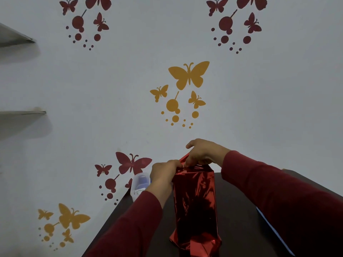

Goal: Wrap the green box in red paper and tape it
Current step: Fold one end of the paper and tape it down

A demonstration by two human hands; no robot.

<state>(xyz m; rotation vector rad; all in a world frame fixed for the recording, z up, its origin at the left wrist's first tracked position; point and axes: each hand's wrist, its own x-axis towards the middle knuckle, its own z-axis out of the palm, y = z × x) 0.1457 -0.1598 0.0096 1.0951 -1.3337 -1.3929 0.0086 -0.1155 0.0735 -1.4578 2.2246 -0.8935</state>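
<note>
The box [194, 203], fully covered in shiny red paper [196, 243], lies on the dark table [233, 210] with its long side pointing away from the person. At the far end of the box both hands meet. The left hand [163, 173] pinches the paper edge there, and the right hand [202, 153] curls its fingers around a raised red flap. A clear plastic container [140, 184] stands just left of the box.

the wrapped box [194, 201] stands upright mid-table [237, 210], both hands at its top. a clear tub [140, 184] sits just left of it, close by the left forearm. bare dark table lies open on the right, under the sleeve.
</note>
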